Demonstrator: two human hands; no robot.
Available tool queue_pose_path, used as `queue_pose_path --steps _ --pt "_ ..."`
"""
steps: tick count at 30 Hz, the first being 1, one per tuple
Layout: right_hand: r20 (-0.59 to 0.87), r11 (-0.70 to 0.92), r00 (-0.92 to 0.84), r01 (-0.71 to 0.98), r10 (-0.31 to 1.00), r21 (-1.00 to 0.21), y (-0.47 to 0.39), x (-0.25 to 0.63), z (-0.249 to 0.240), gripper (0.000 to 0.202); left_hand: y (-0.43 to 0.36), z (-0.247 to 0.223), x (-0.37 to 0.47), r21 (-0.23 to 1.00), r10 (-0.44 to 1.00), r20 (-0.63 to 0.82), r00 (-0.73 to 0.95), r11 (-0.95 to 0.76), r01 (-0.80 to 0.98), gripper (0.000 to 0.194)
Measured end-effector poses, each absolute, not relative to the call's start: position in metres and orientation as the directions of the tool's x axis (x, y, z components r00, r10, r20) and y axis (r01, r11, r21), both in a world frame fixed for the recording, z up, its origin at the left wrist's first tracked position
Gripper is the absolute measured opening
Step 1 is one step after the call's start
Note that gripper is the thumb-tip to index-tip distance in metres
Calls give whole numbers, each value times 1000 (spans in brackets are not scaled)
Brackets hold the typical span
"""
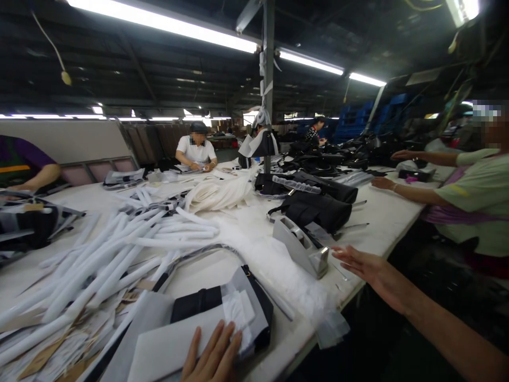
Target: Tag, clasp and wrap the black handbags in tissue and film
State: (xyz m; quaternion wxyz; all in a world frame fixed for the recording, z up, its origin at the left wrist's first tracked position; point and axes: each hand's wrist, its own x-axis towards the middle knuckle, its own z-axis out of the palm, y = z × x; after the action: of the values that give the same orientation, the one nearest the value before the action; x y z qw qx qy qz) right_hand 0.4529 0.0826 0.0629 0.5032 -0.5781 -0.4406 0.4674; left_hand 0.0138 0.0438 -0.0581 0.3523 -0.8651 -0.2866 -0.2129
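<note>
My left hand [214, 350] lies with fingers spread on a white foam sheet [170, 339], which covers part of a black handbag [196, 305]. Whitish wrapping [238, 313] sits on the bag near my fingertips, and its strap [214, 248] arches behind, partly in clear film. Off to the right, my right hand [369, 273] hovers at the table edge with its fingers stretched out. Its fingertips are close to the front end of a grey tape dispenser [300, 246]. I see nothing held in that hand.
Long white foam tubes [115, 254] and paper scraps [43, 355] cover the left side of the table. Black bags [318, 209] lie beyond the dispenser, near a metal post [268, 106]. Co-workers stand at right [473, 196], far side [196, 148] and left [24, 159].
</note>
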Motion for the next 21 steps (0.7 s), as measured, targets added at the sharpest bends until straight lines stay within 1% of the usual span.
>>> queue_pose_path --steps 3,4,6,10,13,16,19,21 --pt "-195 -200 204 6 960 -980 72 459 41 45 44 -58 14 -478 348 575 740 -591 650 42" --pt "-207 -216 204 20 957 -976 71 461 33 46 44 -58 14 -475 352 574 739 -592 651 42" --pt "-196 -221 212 103 957 -970 73 465 18 49 43 -58 14 -470 357 572 738 -594 652 42" --pt "-93 -183 274 323 957 -928 87 470 -1 58 41 -58 14 -461 371 567 736 -597 657 42" --pt "18 -138 299 492 954 -860 101 476 -1 51 41 -58 15 -457 372 562 739 -605 652 41" --pt "148 -72 266 668 953 -740 109 486 7 38 41 -58 15 -452 381 560 736 -604 657 42" --pt "242 -10 201 788 949 -616 105 498 20 32 41 -58 16 -446 380 567 730 -604 661 45" --pt "299 71 100 856 949 -512 96 502 30 31 40 -59 16 -435 377 578 724 -608 664 45"
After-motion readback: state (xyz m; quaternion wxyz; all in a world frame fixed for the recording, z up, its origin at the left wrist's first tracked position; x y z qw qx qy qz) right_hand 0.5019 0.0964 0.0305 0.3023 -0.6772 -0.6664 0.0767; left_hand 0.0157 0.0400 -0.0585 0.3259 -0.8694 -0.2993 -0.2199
